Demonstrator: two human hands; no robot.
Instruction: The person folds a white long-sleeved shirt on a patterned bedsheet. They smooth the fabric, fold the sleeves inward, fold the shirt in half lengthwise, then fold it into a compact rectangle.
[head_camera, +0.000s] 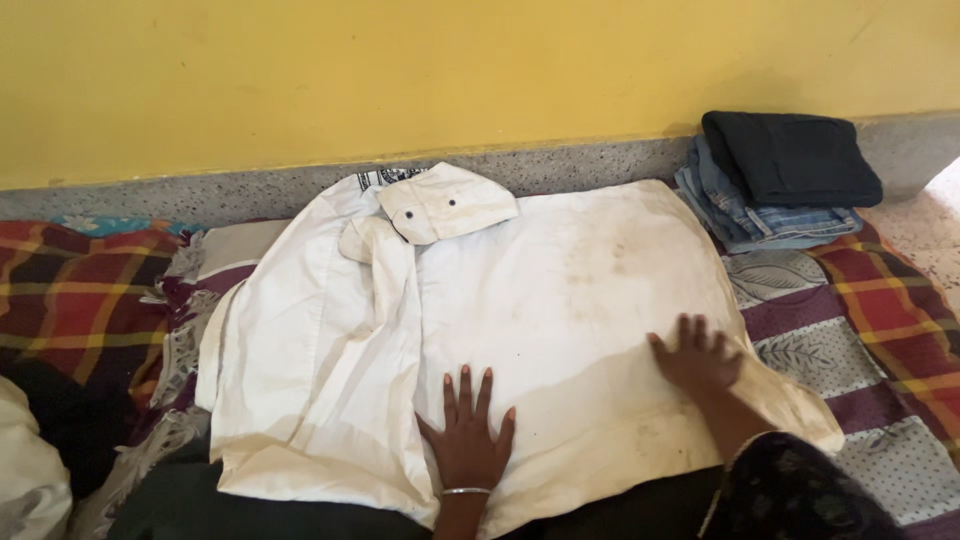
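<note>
hands first: the left hand (467, 432) lies flat, palm down, fingers spread wide, on the lower middle of a white shirt (560, 300), holding nothing. a thin silver bangle (466, 491) circles its wrist at the bottom edge of the view. the right hand (695, 355) is also flat and open, fingers fanned, pressing on the shirt's right side near its lower corner, and it too grips nothing. a dark patterned sleeve (800, 490) covers that arm at the lower right.

the shirt is spread across the floor bedding in the centre of the view, its cloth faintly stained in the middle. one side is folded over toward the centre on the left, and a cuff (445, 205) with two dark buttons lies turned over near the top, just below the wall.

under the shirt lies a purple and grey patterned sheet (800, 340), which shows to the right of it. a red, yellow and green plaid blanket (70, 300) with a fringe lies to the left, and more plaid cloth shows at the far right.

at the upper right, well apart from both hands, a stack of folded clothes rests against the wall: a dark folded garment (795, 155) on top of folded blue jeans (760, 220). behind everything runs a speckled grey skirting (580, 165) beneath a yellow wall (400, 70).
</note>
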